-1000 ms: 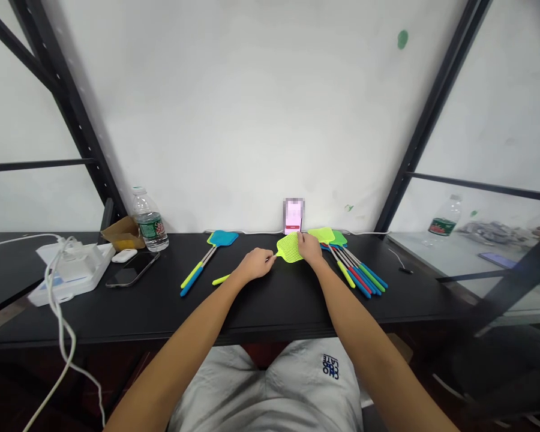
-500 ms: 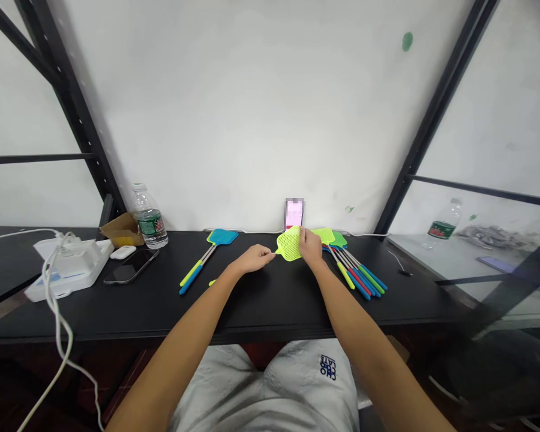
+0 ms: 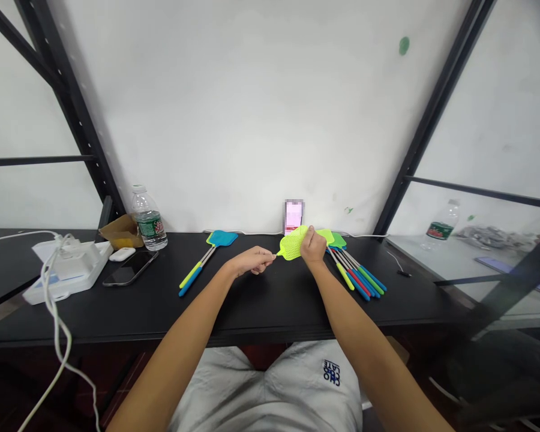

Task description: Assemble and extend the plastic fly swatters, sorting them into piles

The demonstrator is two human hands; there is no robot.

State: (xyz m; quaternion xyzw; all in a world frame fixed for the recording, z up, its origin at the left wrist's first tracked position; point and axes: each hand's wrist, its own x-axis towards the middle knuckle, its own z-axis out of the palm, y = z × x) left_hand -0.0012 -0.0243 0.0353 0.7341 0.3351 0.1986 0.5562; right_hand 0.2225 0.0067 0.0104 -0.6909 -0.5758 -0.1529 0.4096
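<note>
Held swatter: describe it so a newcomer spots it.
On the black table, find the phone standing against the wall. Just in front, a yellow swatter is held between the left grip and right grip. The left pair and right bundle include yellow ones too, but lie on the table; only this is held.

The black table (image 3: pixel 270 312) bears 1 bottle (image 3: pixel 152 227), 2 phones (image 3: pixel 131 268) and 1 brown box (image 3: pixel 120 230). I count 1 held swatter (image 3: pixel 292 245) and 2 swatters at left (image 3: pixel 224 238); the bundle at right (image 3: pixel 359 284) overlaps too much.
</note>
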